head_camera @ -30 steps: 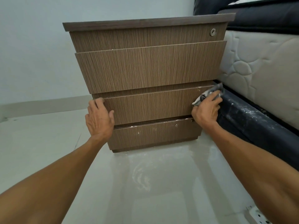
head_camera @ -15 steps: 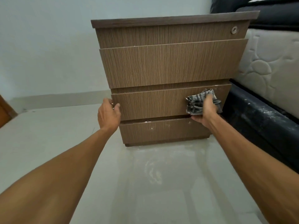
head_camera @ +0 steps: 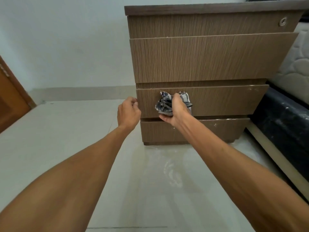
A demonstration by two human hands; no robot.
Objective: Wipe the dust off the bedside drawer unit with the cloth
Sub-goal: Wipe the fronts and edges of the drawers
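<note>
The brown wood-grain bedside drawer unit (head_camera: 209,57) stands on the floor, with several stacked drawer fronts and a round lock at the top right. My right hand (head_camera: 175,111) presses a crumpled grey checked cloth (head_camera: 164,102) against the left part of the third drawer front. My left hand (head_camera: 127,113) curls round the left edge of that same drawer. White specks dot the right end of the lower drawers.
A dark bed base (head_camera: 282,124) with white dust and a quilted mattress (head_camera: 294,64) stand tight against the unit's right side. Glossy pale floor tiles (head_camera: 66,131) spread out in front. A wooden door (head_camera: 10,97) is at the far left, a pale wall (head_camera: 66,39) behind.
My right hand has slid the cloth leftward along the third drawer front, from its right end to its left part. The view has swung left, bringing the door into sight.
</note>
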